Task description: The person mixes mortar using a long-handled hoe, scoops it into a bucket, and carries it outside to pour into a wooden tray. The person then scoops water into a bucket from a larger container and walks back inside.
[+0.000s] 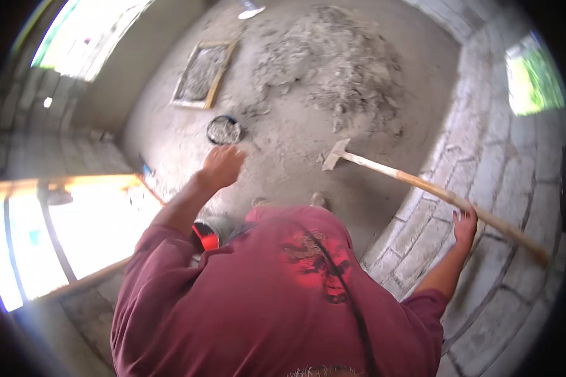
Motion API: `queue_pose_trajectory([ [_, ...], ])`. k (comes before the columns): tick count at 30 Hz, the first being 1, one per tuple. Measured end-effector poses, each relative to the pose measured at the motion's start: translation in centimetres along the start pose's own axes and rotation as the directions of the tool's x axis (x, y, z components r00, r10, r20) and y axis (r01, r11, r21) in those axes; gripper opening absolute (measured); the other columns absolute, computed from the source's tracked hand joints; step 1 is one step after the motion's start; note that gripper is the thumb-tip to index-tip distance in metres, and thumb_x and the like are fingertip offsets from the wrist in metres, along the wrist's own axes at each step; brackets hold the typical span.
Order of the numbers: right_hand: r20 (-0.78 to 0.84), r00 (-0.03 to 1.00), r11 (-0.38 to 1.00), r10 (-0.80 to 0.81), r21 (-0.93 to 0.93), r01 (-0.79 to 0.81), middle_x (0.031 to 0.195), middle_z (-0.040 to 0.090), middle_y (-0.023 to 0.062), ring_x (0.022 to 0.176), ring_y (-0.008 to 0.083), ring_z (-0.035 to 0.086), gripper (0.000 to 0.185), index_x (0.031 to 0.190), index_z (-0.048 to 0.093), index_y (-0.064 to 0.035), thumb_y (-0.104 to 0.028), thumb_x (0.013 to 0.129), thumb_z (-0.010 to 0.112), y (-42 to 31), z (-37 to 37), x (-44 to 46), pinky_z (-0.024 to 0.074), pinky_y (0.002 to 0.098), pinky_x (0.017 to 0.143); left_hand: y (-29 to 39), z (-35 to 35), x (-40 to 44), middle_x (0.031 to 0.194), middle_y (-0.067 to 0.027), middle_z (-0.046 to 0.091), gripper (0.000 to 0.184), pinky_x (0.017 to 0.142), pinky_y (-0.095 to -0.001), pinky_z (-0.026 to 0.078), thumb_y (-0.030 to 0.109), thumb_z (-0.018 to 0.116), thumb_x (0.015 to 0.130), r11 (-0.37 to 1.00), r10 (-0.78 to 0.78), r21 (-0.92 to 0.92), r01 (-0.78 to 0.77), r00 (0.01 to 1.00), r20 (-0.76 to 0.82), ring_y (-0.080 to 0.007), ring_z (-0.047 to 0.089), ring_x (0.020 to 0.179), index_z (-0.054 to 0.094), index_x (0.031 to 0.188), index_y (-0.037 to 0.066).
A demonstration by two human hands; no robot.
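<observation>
1. Evidently the right hand holds the long-handled hoe, its fingers wrapped around the wooden shaft toward the far end from the blade.
2. The hoe slants across the person's right side, with its pale blade near the lower edge of the grey rubble heap; whether the blade touches the earthen floor, I cannot tell.
3. The left hand is off the shaft, just beside the black bucket in this view. Its fingers look loosely curled but blurred, so I cannot tell whether they pinch anything.
4. Grey material fills much of that bucket; beyond it lies a wooden frame with more grey material inside its rails.
5. For good control, I would judge, one hand so far along the shaft leaves the blade heavy: a firm grip, the butt kept off the block wall, and feet clear of the blade.
6. As for writing, the maroon shirt carries a dark-and-red print without legible letters, and I can read no brand or label on the hoe or bucket.
</observation>
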State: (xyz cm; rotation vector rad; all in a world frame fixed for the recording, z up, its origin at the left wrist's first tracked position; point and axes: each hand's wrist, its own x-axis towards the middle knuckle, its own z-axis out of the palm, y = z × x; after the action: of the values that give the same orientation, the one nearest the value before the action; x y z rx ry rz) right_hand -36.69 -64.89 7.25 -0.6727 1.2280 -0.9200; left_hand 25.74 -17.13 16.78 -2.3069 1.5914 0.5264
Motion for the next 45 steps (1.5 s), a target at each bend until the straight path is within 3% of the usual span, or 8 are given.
queue_pose_trajectory([
  [3, -0.230, 0.973, 0.998, 0.038, -0.031, -0.046, 0.135, 0.050, 0.0103, 0.124, 0.0293, 0.047, 0.054, 0.132, 0.049, -0.0105, -0.031, 0.085, 0.065, -0.3, 3.2, 0.1, 0.0392, 0.0536, 0.104, -5.9, 17.0, -8.0, 0.105, -0.0202, 0.068, 0.023, 0.086, -0.0452, 0.052, 0.018, 0.058, 0.085, 0.949, -0.260, -0.016, 0.316, 0.808, 0.528, -0.0316, 0.066, 0.102, 0.070, 0.098, 0.004],
  [5, -0.441, 0.898, 0.998, 0.015, 0.057, 0.012, 0.134, 0.049, 0.0119, 0.124, 0.0297, 0.047, 0.059, 0.132, 0.048, -0.0078, -0.036, 0.083, 0.067, 1.6, 5.6, 1.4, 0.0415, 0.0511, 0.102, -7.2, 25.1, -15.2, 0.100, -0.0182, 0.071, 0.028, 0.082, -0.0438, 0.054, 0.026, 0.062, 0.084, 0.939, -0.013, -0.238, 0.246, 0.721, 0.693, -0.0335, 0.068, 0.095, 0.072, 0.098, 0.004],
  [10, -0.618, 0.766, 0.958, 0.175, -0.072, -0.277, 0.125, 0.056, 0.0151, 0.115, 0.0310, 0.055, 0.056, 0.127, 0.053, -0.0029, -0.043, 0.088, 0.059, 14.2, 11.3, 0.9, 0.0432, 0.0469, 0.099, -6.3, 35.0, -26.1, 0.091, -0.0180, 0.071, 0.029, 0.077, -0.0436, 0.053, 0.033, 0.069, 0.079, 0.818, -0.080, -0.372, 0.440, 0.727, 0.682, -0.0335, 0.069, 0.089, 0.074, 0.088, 0.006],
  [13, -0.399, 0.768, 0.607, 0.502, -0.470, -0.641, 0.125, 0.058, 0.0203, 0.117, 0.0323, 0.055, 0.064, 0.134, 0.049, -0.0019, -0.052, 0.094, 0.049, 27.0, 14.6, -2.5, 0.0452, 0.0466, 0.096, -5.9, 33.0, -29.5, 0.094, -0.0181, 0.071, 0.029, 0.083, -0.0431, 0.053, 0.029, 0.065, 0.079, 0.617, -0.206, -0.535, 0.577, 0.774, 0.598, -0.0340, 0.068, 0.092, 0.073, 0.091, 0.004],
  [17, -0.054, 0.794, 0.470, 0.606, -0.781, -0.412, 0.116, 0.061, 0.0160, 0.099, 0.0282, 0.062, 0.054, 0.132, 0.047, -0.0034, -0.034, 0.091, 0.065, 39.5, 33.3, -14.6, 0.0516, 0.0423, 0.085, -6.9, 32.2, -33.0, 0.098, -0.0173, 0.070, 0.033, 0.085, -0.0430, 0.052, 0.029, 0.069, 0.080, 0.179, -0.442, -0.708, 0.683, 0.699, 0.563, -0.0357, 0.067, 0.095, 0.069, 0.101, 0.004],
  [22, 0.432, 0.703, 0.384, 0.565, -0.892, 0.240, 0.083, 0.064, 0.0021, 0.071, 0.0096, 0.061, 0.023, 0.108, 0.061, -0.0061, -0.024, 0.093, 0.064, 46.6, 52.2, -18.8, 0.0448, 0.0222, 0.054, -11.6, 34.1, -36.3, 0.099, -0.0164, 0.071, 0.034, 0.086, -0.0423, 0.052, 0.028, 0.070, 0.080, 0.081, -0.464, -0.704, 0.705, 0.652, 0.600, -0.0342, 0.067, 0.095, 0.068, 0.103, 0.003],
  [34, 0.608, 0.523, 0.205, 0.597, -0.746, 0.634, 0.107, 0.067, 0.0131, 0.098, 0.0235, 0.065, 0.044, 0.124, 0.054, 0.0014, -0.025, 0.090, 0.065, 76.5, 78.1, -20.9, 0.0491, 0.0326, 0.088, -24.4, 35.3, -43.6, 0.091, -0.0211, 0.069, 0.031, 0.077, -0.0423, 0.052, 0.029, 0.070, 0.081, -0.189, -0.382, -0.400, 0.897, 0.308, 0.871, -0.0359, 0.068, 0.087, 0.068, 0.092, 0.001],
  [45, 0.527, 0.495, -0.026, 0.691, -0.665, 0.746, 0.134, 0.051, 0.0263, 0.126, 0.0388, 0.047, 0.058, 0.133, 0.046, 0.0058, -0.029, 0.089, 0.063, 100.7, 87.2, -16.5, 0.0358, 0.0438, 0.106, -29.0, 37.0, -38.5, 0.104, -0.0219, 0.067, 0.041, 0.085, -0.0477, 0.049, 0.044, 0.058, 0.088, -0.340, 0.104, -0.334, 0.879, 0.388, 0.916, -0.0413, 0.062, 0.100, 0.066, 0.101, 0.005],
])
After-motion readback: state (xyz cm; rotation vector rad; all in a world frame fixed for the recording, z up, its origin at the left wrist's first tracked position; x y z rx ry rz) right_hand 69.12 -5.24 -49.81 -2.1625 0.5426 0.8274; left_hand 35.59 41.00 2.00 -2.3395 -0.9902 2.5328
